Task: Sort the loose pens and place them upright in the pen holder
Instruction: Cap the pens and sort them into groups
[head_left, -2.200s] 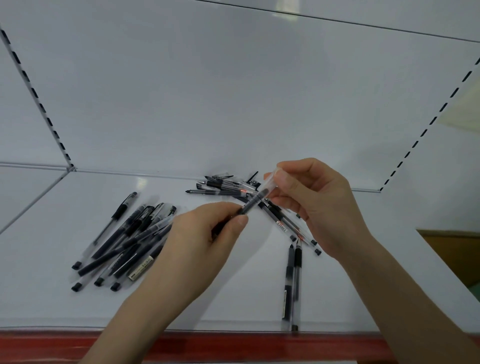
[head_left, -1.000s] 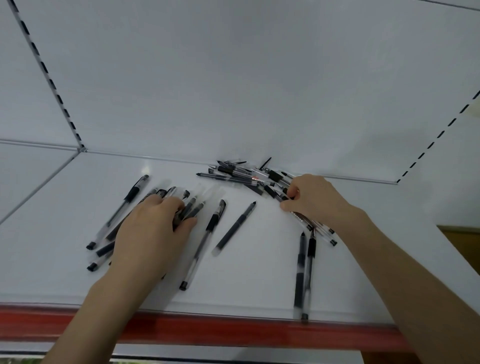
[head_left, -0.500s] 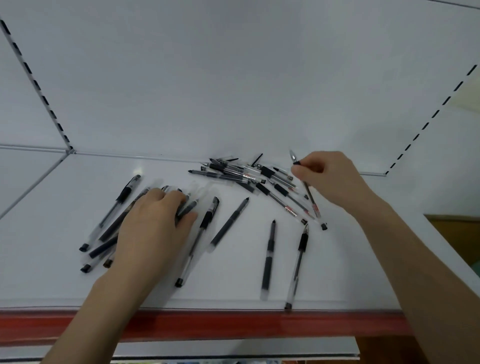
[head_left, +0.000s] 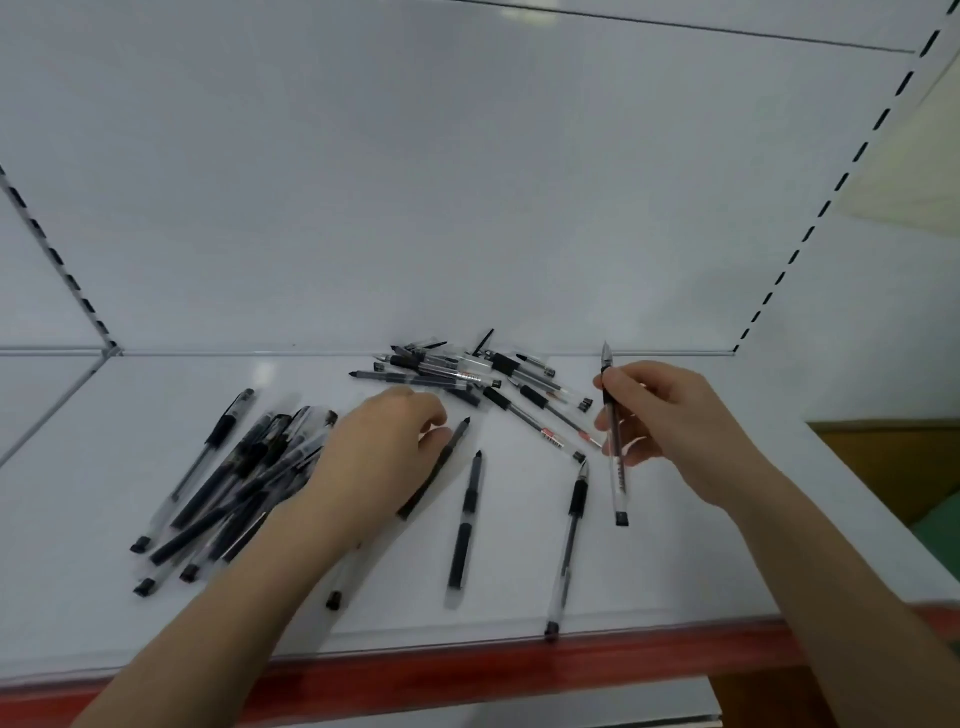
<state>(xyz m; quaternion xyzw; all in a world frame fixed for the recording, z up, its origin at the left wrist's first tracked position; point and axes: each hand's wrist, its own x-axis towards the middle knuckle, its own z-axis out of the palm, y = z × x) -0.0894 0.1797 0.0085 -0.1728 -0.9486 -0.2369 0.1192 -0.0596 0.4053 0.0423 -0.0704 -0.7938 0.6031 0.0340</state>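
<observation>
Pens lying singly (head_left: 467, 525) sit nearest you, by the front edge of the shelf (head_left: 104, 597). Your left hand (head_left: 382, 447) rests palm-down, fingers loosely bent, gripping nothing as far as shows, beside the aligned bunch (head_left: 234, 483). Your right hand (head_left: 660, 415) pinches one pen (head_left: 613, 447), tip up. A crossed heap (head_left: 457, 374) lies at the back. No holder in view. Judgement: sorting partway, no pens stood upright yet.

No text can be read. Red print is seen on the barrel of a loose pen (head_left: 540, 427) and of a pile pen (head_left: 441, 371), and dark print on the held pen (head_left: 618, 478); all of it is blurred.
</observation>
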